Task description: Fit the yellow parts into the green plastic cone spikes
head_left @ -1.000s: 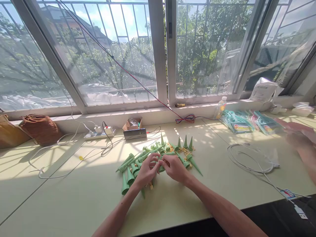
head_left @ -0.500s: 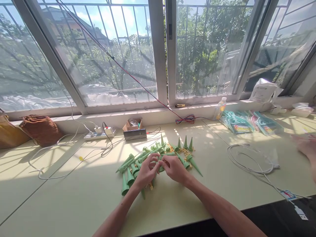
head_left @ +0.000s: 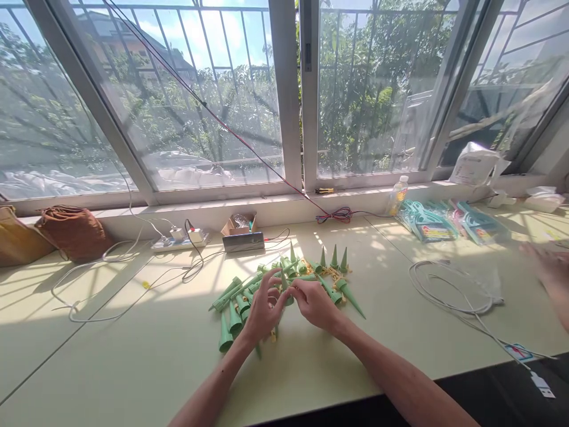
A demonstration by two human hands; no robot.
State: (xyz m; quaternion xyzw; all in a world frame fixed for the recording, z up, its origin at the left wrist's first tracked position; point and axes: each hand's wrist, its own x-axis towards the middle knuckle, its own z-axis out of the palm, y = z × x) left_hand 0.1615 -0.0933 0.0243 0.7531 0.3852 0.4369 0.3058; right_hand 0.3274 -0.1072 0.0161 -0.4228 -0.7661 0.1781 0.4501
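Note:
My left hand [head_left: 265,305] is closed around a green cone-shaped spike [head_left: 285,282], its point upward. My right hand [head_left: 313,302] pinches close against the lower part of that spike; whatever lies between its fingertips is hidden. Around both hands spreads a pile of hollow green plastic spikes [head_left: 234,318], some on their sides. Several stand upright behind, such as the spike [head_left: 344,260] at the right. Small yellow plastic pieces [head_left: 329,273] lie among them, and one yellow piece [head_left: 273,337] rests below my left hand.
A phone [head_left: 243,242] leans on a small carton [head_left: 240,224] behind the pile. A power strip [head_left: 180,239] with cables stands left. White cable coils [head_left: 451,296], a bottle [head_left: 398,196] and bagged teal items [head_left: 427,220] lie right. Another person's hand [head_left: 551,276] shows at the right edge.
The spike in my left hand has tipped upright and shows more clearly between my hands. My left fingers have lifted slightly. The other person's hand has shifted at the right edge.

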